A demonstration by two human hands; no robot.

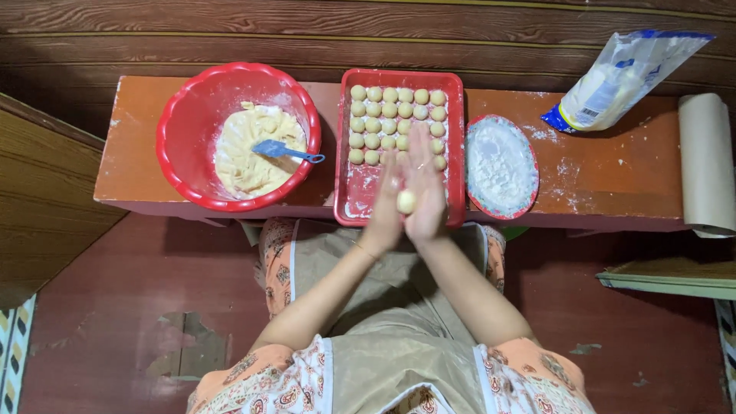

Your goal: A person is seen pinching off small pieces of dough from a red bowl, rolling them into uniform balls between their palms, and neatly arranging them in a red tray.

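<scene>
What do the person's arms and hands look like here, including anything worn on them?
Both arms are bare from the short sleeves down. The sleeves are peach-orange with a white floral, paisley-like print. A thin bangle circles the left wrist. The left hand and right hand wear no gloves, and I see no rings.

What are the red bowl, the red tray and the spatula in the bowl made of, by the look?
Red bowl: likely plastic, glossy; uniform red, rolled rim with shine, dusted with flour.
Red tray: probably plastic too; same flat red, moulded rounded corners, floury floor.
Spatula: looks like blue plastic or silicone; one-piece colour, smooth, no metal glint. Which of the two cannot be told.
</scene>
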